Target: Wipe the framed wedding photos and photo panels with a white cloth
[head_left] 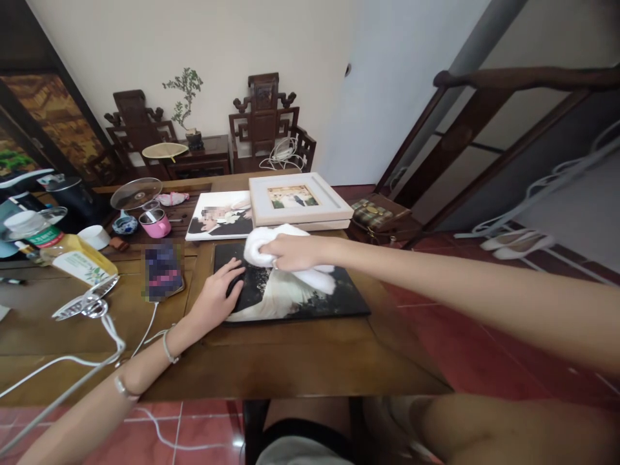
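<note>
A dark photo print [310, 294] lies flat on the wooden table [290, 361] in front of me. My left hand [216, 297] rests open on its left edge, fingers spread flat on it. My right hand [293, 252] is closed on a white cloth [261, 244], which is pressed onto the upper part of the print. The cloth trails to the right under my forearm.
Behind the print lie a second photo print [220, 216] and a white framed photo [298, 200] on a stack. A phone [163, 271] with a white cable, a pink cup [155, 224], bowls and bottles crowd the left side. The table's right edge drops to red floor tiles.
</note>
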{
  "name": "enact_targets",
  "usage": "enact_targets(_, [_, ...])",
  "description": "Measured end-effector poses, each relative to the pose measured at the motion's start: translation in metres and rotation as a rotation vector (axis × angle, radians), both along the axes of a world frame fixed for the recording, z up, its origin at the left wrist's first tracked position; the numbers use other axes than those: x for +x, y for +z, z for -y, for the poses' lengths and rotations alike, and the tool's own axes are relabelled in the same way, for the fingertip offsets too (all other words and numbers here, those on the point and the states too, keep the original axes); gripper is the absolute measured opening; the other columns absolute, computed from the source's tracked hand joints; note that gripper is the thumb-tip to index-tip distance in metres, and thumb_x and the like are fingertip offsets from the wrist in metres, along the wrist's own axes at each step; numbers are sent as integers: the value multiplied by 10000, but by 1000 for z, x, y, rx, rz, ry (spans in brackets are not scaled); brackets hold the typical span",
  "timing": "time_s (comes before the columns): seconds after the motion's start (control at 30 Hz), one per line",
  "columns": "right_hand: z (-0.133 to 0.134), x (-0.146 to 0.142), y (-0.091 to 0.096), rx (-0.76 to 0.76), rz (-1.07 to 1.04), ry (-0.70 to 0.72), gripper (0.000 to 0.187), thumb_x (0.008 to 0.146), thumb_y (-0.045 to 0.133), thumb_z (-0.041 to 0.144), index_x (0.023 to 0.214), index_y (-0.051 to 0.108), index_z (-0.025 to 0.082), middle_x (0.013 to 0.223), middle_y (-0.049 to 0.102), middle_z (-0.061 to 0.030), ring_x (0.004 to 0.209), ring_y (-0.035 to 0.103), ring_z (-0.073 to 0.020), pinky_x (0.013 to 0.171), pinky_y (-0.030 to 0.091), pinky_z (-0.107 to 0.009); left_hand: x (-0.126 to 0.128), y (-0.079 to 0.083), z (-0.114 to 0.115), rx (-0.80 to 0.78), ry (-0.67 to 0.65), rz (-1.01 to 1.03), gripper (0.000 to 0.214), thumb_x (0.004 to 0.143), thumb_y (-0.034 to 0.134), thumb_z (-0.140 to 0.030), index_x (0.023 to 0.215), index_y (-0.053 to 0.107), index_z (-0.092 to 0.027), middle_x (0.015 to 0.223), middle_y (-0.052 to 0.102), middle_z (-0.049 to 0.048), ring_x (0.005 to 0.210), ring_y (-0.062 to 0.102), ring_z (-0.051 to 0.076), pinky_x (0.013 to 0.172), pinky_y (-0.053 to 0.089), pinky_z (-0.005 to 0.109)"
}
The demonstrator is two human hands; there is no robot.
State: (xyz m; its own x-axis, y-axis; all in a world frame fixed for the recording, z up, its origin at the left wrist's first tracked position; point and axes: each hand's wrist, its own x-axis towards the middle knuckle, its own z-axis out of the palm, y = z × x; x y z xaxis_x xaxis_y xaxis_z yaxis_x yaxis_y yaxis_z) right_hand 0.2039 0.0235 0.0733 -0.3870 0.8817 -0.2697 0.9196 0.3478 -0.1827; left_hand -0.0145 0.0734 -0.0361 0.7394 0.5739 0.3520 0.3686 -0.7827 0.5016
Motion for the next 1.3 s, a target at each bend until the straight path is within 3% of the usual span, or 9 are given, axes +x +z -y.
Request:
enact_targets(0.2, [69, 50, -26, -31, 97, -187, 302, 803, 410, 48, 1015, 613, 118, 881, 630, -128, 926, 613, -266, 810, 427, -326, 0, 0, -1, -122, 171, 29, 369, 919, 494, -318, 1221, 629, -155, 1544, 320, 168, 1454, 267, 317, 1175, 240, 506])
enact_targets(0.33, [118, 35, -21, -197, 47, -238, 325, 805, 400, 36, 1014, 626, 139, 959, 629, -143, 933, 645, -274, 834, 456, -359, 2, 8, -8, -307, 275, 178, 414, 878, 551, -307, 1272, 580, -182, 1519, 348, 156, 1466, 234, 291, 1185, 191, 488])
enact_targets(0.43, [133, 10, -6, -300, -30, -248, 327, 823, 405, 59, 1040, 632, 150, 1039, 629, -166, 1033, 631, -314, 851, 475, -406, 2, 18, -15, -585, 320, 342, 407, 850, 577, -278, 1255, 578, -235, 1473, 436, 109, 1425, 324, 275, 1150, 274, 456])
enact_targets(0.6, [117, -22, -11, -125, -86, -181, 356, 862, 416, 90, 1152, 617, 140, 1301, 549, -223, 1137, 598, -334, 877, 507, -457, -1, 30, -18, -920, 420, 524, 419, 813, 628, -336, 1227, 583, -302, 1430, 476, 70, 1272, 510, 278, 862, 508, 339])
enact_targets(0.77, [85, -46, -39, 151, 31, 20, 393, 876, 532, 220, 1261, 589, 168, 1572, 253, -181, 1434, 160, -450, 1015, 335, -692, 1, 38, -16, -975, 481, 732, 375, 747, 668, -343, 1108, 579, -294, 1336, 521, 35, 946, 686, 207, 660, 529, 259])
enact_targets(0.83, [76, -55, -44, 231, 83, 56, 417, 890, 567, 349, 1274, 592, 188, 1596, 168, -183, 1431, 116, -479, 1009, 278, -745, 3, 42, -14, -938, 493, 815, 330, 726, 672, -318, 1037, 569, -277, 1331, 518, 23, 885, 706, 207, 648, 544, 277])
enact_targets(0.97, [66, -72, -40, 370, 138, 27, 371, 887, 594, 292, 1248, 611, 207, 1568, 224, -215, 1393, 261, -474, 960, 383, -704, 3, 50, -10, -886, 449, 943, 274, 719, 670, -328, 939, 522, -257, 1309, 540, 19, 895, 721, 252, 680, 575, 341])
enact_targets(1.13, [68, -88, -25, 398, 86, -122, 396, 1004, 334, 281, 1129, 671, 112, 1433, 425, -284, 1262, 492, -425, 827, 530, -600, 0, 56, -5, -811, 386, 970, 271, 770, 648, -413, 878, 453, -259, 1289, 587, 9, 981, 707, 275, 723, 576, 355])
enact_targets(1.3, [77, -82, -2, 400, 145, -21, 375, 981, 321, 182, 1108, 670, 128, 1386, 475, -296, 1188, 552, -441, 716, 556, -568, 1, 57, 1, -727, 317, 1035, 260, 811, 628, -427, 849, 441, -250, 1271, 617, 12, 985, 709, 257, 788, 565, 378])
